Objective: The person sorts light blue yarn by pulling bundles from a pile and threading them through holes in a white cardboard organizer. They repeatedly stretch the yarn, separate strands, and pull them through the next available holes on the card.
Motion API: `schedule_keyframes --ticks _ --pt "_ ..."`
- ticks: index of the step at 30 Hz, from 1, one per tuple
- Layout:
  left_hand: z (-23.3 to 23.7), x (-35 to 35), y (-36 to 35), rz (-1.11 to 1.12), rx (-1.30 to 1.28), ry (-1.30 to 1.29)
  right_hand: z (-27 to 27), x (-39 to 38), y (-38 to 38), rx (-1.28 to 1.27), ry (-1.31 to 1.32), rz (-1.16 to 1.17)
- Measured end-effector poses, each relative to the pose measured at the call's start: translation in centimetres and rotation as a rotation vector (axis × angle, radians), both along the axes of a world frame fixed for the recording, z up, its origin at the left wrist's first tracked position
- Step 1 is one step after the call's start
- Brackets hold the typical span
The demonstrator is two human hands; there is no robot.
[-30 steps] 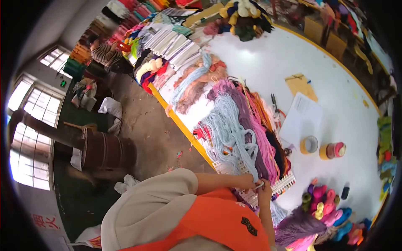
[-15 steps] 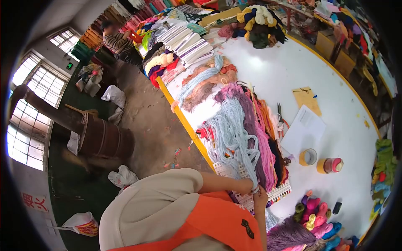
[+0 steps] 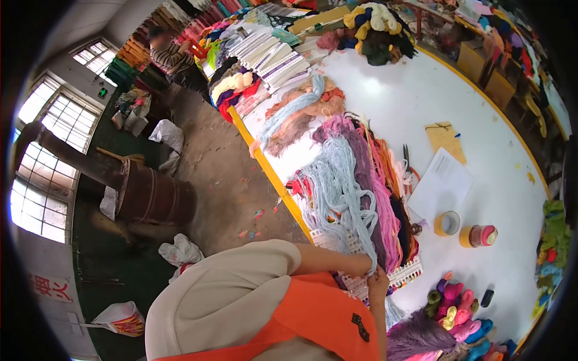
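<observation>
My left hand is closed on the end of a light blue yarn hank near the table's front edge. Right beside it, my right hand has its fingers bent in against the same yarn end. The finger detail is small, and part of the grip is hidden. The hank fans out away from me over white cards with holes. Purple yarn and pink yarn lie alongside it, with orange and black strands further right. Dark purple yarn lies near my right forearm.
On the white table are scissors, a paper sheet, tape and small colourful skeins. Stacked cards sit at the far end. A rusty barrel stands left; another person is beyond.
The light blue yarn end has shifted slightly at my hands, and a loop around the left fingers shows less. The view has moved a little; the table items lie as before.
</observation>
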State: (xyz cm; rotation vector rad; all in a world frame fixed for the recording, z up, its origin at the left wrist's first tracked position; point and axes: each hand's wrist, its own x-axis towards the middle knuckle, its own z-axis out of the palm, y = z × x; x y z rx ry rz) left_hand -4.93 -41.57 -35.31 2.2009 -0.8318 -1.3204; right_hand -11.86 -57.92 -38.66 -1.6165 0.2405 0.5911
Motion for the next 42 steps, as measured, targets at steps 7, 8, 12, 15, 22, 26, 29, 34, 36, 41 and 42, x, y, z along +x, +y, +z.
schedule_keyframes --ticks 7,8,12,15,22,26,29,34,36,41,42 --pt "3.6 3.3 1.4 0.449 -0.032 0.377 1.2 0.3 0.2 -0.383 -0.223 0.063" --pt "4.0 4.0 3.0 0.569 -0.15 0.549 0.2 0.3 0.3 -0.389 -0.243 0.038" --pt "8.3 7.1 7.2 0.9 -0.456 0.789 0.7 0.8 0.1 -0.267 -0.204 0.011" --pt "9.1 10.4 13.6 1.027 -0.581 0.51 1.2 0.8 0.1 -0.196 -0.126 -0.015" --pt "10.5 11.4 11.5 1.533 -0.377 -0.222 1.6 0.8 0.1 -0.281 -0.098 0.054" --pt "5.1 3.2 3.4 0.982 -0.354 0.128 2.0 1.0 0.3 -0.313 -0.084 0.031" --pt "2.0 1.6 1.3 0.576 -0.258 -0.204 2.0 0.9 0.1 -0.369 -0.129 0.046" --pt "-0.1 2.9 0.5 0.206 -0.001 -0.229 1.3 1.1 0.1 -0.441 -0.136 0.099" --pt "-0.5 4.1 0.9 0.126 -0.001 -0.207 0.6 1.1 0.3 -0.503 -0.225 0.081" --pt "1.7 4.8 1.1 0.062 0.161 -0.302 -0.6 1.1 0.3 -0.517 -0.296 0.007" --pt "2.7 5.0 1.5 0.054 0.168 -0.303 -0.6 1.1 0.3 -0.533 -0.281 0.017"
